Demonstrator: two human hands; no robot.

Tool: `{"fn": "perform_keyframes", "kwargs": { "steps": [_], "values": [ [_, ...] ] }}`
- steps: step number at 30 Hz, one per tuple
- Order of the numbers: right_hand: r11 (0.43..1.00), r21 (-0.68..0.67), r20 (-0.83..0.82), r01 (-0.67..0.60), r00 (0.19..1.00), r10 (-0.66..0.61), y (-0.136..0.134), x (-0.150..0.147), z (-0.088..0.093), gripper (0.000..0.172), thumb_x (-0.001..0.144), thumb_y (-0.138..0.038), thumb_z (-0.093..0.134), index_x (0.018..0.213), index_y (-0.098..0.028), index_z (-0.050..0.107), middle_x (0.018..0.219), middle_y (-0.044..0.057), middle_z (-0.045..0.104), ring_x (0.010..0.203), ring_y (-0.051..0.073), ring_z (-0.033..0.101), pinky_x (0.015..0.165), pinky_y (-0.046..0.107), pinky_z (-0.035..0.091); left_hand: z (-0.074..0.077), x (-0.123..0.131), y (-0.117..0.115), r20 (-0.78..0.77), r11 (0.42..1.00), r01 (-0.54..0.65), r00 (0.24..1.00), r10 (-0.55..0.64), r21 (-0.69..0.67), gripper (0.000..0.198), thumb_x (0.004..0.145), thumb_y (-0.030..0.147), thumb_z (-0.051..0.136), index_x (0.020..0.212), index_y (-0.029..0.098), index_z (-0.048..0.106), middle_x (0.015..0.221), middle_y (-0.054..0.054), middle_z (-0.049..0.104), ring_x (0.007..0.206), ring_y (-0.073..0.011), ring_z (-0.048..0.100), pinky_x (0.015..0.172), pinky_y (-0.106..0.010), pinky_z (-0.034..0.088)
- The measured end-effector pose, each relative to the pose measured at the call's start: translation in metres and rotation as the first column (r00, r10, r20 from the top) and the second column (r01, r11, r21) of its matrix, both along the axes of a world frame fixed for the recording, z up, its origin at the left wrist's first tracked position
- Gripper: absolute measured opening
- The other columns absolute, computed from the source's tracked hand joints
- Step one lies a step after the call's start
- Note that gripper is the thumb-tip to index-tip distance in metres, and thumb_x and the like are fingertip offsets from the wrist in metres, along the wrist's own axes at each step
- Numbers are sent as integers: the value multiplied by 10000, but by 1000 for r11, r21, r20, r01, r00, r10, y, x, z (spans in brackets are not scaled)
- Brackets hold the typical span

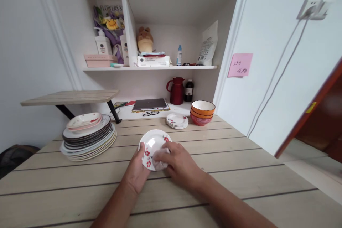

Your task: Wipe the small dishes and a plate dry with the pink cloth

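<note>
A small white plate with red flowers (154, 140) is held tilted above the table, its face toward me. My left hand (137, 171) grips it at the left edge, thumb on the rim and fingers behind. Pressed against the lower right of the plate's face is a crumpled white cloth or tissue (160, 164), pinched in my right hand (179, 162). Beyond the hands, a short stack of matching flowered plates (177, 121) rests on the table, beside a stack of orange and red bowls (202, 112).
A tall pile of plates and dishes (89, 137) stands at the left of the slatted table (229, 199), near a small raised shelf (72, 97). At the back are a laptop (149, 104), glasses (151, 113), a red jug (176, 92) and a dark bottle (188, 91).
</note>
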State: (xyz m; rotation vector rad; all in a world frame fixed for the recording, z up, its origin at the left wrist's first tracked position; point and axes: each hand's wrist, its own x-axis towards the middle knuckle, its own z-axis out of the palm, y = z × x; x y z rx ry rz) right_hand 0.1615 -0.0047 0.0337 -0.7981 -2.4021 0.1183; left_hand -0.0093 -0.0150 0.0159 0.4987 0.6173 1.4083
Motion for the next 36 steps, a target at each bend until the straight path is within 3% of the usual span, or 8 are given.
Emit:
{"fn": "perform_keyframes", "kwargs": {
  "steps": [4,8,12,16,23,28,32,36],
  "values": [
    [999,-33,-3,6,1000,-6,2,3,0,415,766,-86,589,1089,-324,692,1025,52,602,949,207,556,831,333,406,0,2,-1,-12,1000,-7,1000,7,-3,521,915,360,562,1365,106,498,1194,-172,687,1084,-292,655,981,-427,488],
    [986,-46,-52,162,985,-164,14,12,0,394,736,-68,591,1031,-303,707,988,50,576,898,198,550,792,316,414,-1,2,-1,-32,1000,-9,999,9,-6,530,906,391,570,1359,121,507,1204,-166,685,1082,-286,658,995,-422,475],
    [946,-40,-159,322,932,-324,26,19,-2,399,755,-67,565,1059,-296,687,986,51,555,884,202,541,747,297,417,-3,4,-3,-95,997,61,993,-66,-56,531,892,397,594,1347,134,519,1185,-164,695,1076,-286,662,987,-418,474],
    [918,-27,-208,395,896,-392,30,19,0,471,753,-43,546,1128,-308,654,1059,63,545,903,215,545,745,308,421,-7,8,-5,-134,984,159,977,-169,-80,518,888,393,605,1332,137,534,1173,-167,700,1077,-288,663,978,-416,474],
    [972,68,-98,225,971,-218,14,-6,-2,510,806,-68,527,1250,-302,611,1096,87,580,981,242,547,848,367,417,-5,14,-8,-33,984,175,984,-176,-26,442,896,335,608,1295,149,573,1128,-135,722,1030,-262,685,962,-381,484],
    [999,11,-27,40,999,-40,3,-10,-2,529,783,-84,569,1256,-316,615,1142,84,586,1009,234,554,873,372,412,-3,11,-7,23,983,180,983,-180,-34,472,884,404,609,1273,137,593,1093,-146,730,993,-286,695,898,-391,523],
    [976,-77,51,-205,977,209,-2,-3,1,437,757,-84,606,1095,-344,702,1137,37,603,996,197,574,893,344,411,-4,4,-3,2,998,28,1000,-28,-49,487,866,387,636,1270,119,587,1069,-159,735,972,-292,703,869,-393,542],
    [979,-95,61,-179,981,185,4,5,0,423,745,-64,599,1028,-354,720,1100,23,615,998,190,582,903,349,402,-5,2,1,-16,999,-35,999,34,-28,454,895,355,595,1270,99,575,1094,-172,726,1003,-289,694,910,-414,531]
  ]
}}
